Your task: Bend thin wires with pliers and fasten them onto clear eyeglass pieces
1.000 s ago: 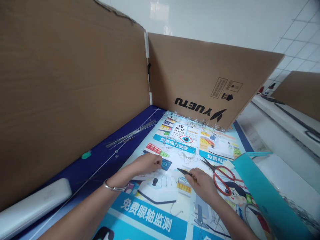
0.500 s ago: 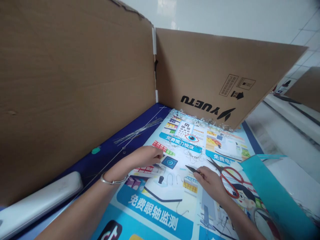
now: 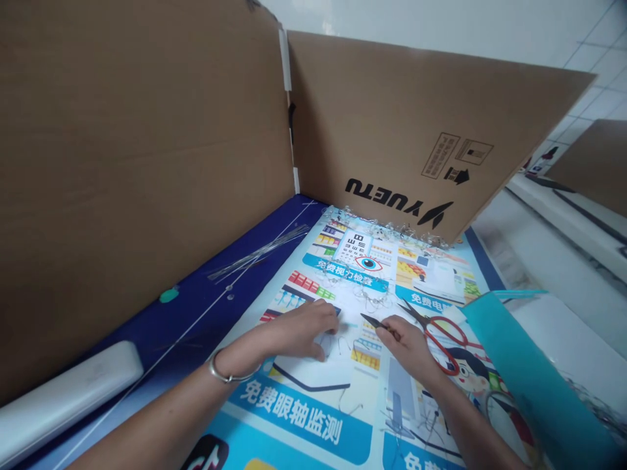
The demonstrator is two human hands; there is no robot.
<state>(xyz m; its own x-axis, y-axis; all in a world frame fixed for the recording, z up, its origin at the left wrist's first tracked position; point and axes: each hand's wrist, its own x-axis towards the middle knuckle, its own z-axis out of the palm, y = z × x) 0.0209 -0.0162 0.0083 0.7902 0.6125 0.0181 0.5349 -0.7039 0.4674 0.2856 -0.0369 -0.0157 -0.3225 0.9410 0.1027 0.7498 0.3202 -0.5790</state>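
My left hand (image 3: 304, 328), with a silver bangle at the wrist, reaches low over the printed sheet (image 3: 357, 450). Its thumb and fingers are apart, close to thin bent wire pieces (image 3: 343, 346). My right hand (image 3: 405, 346) is closed around small dark needle-nose pliers (image 3: 375, 322); their tapered tip points left toward the left hand, and the handles are mostly hidden in the palm. Just right of that hand lie red-handled scissors (image 3: 448, 333). Twisted wire pieces with clear beads (image 3: 375, 298) rest on the sheet beyond both hands.
Cardboard panels (image 3: 147, 143) wall off the left and back (image 3: 392, 117). Straight wires (image 3: 259, 251) lie on the blue surface at left, near a long white object (image 3: 73, 385). A teal-edged box (image 3: 533, 365) stands at right. Beaded wire pieces (image 3: 392, 232) line the back panel.
My left hand has moved right and down, and its closed fingers have opened over the bent wires. My right hand keeps the pliers. The view has shifted slightly.
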